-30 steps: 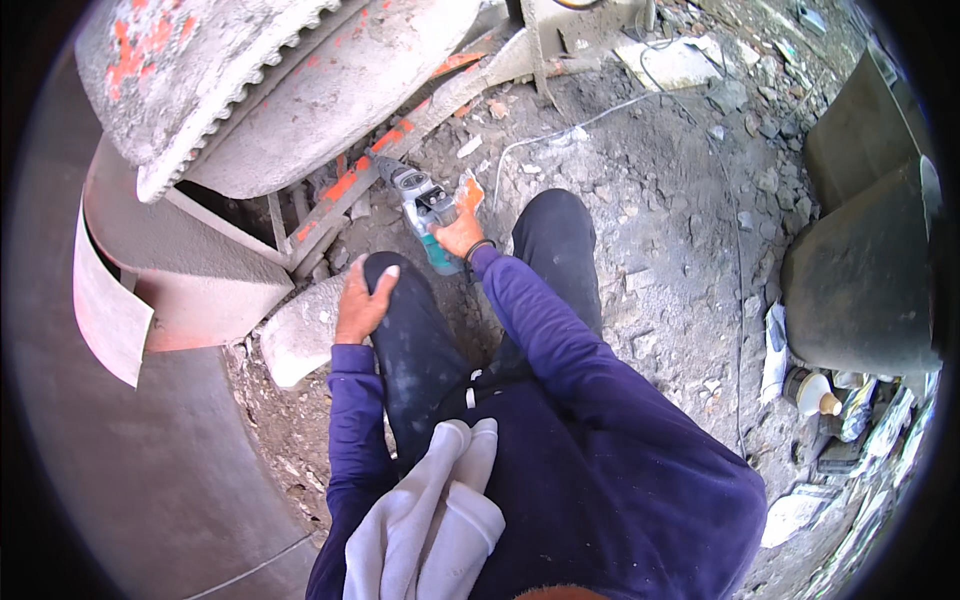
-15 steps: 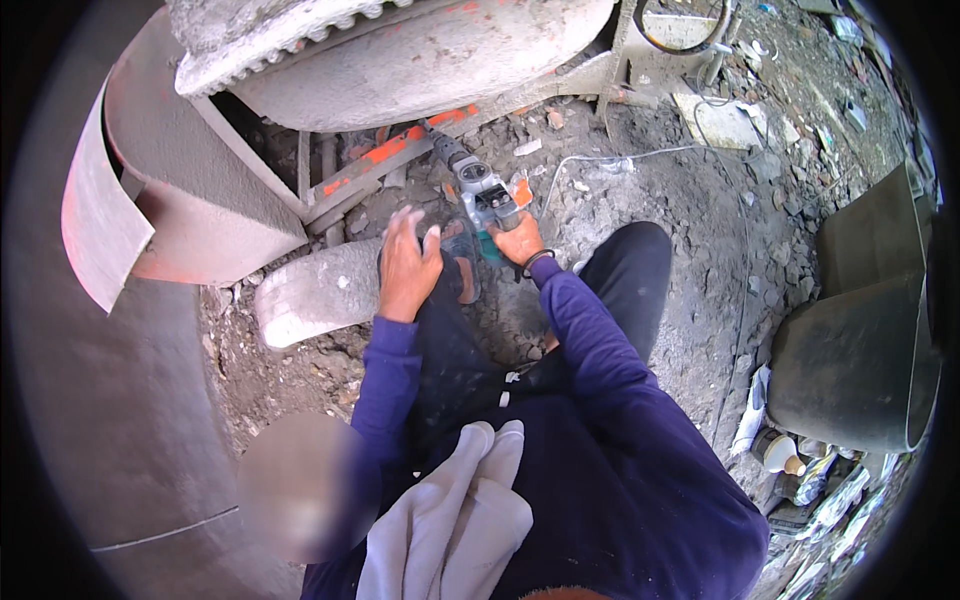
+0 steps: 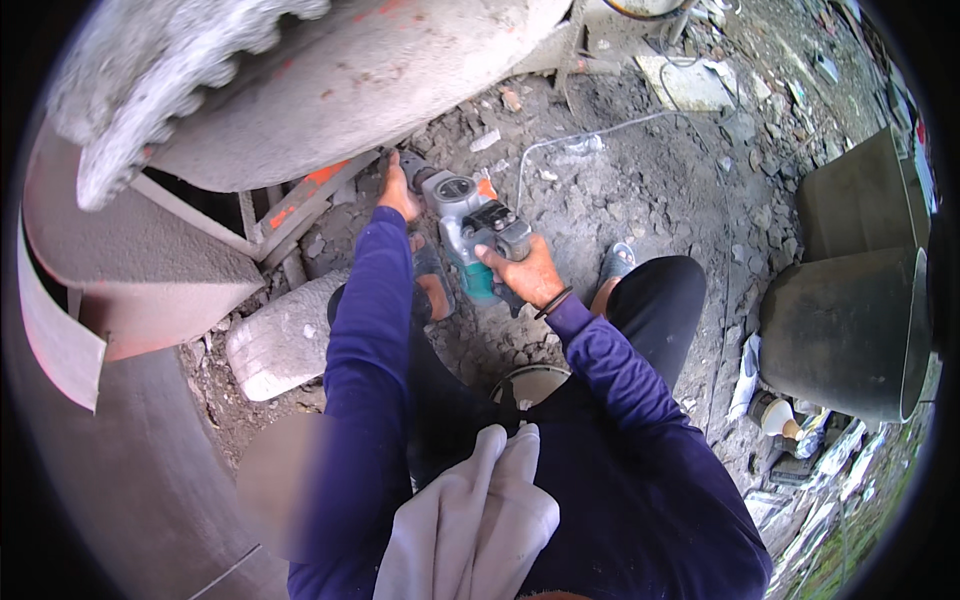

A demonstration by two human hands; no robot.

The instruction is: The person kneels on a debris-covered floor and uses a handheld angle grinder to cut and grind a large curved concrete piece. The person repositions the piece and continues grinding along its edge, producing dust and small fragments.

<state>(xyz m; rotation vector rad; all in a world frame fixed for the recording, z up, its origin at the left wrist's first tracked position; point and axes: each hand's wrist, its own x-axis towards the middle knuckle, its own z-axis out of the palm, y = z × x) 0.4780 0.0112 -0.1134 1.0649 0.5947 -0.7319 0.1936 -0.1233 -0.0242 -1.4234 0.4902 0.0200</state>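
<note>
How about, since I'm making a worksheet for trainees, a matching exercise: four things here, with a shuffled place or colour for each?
Column one:
1. Left hand
2. Right hand
3. Cloth
4. Dark curved container

Column two:
A. Pale, hanging in front of the purple shirt
B. On the rear part of the grey-and-teal power tool
C. Toward the picture's right edge
D. At the tool's front end

Pairs: 1-D, 2-B, 3-A, 4-C
</note>
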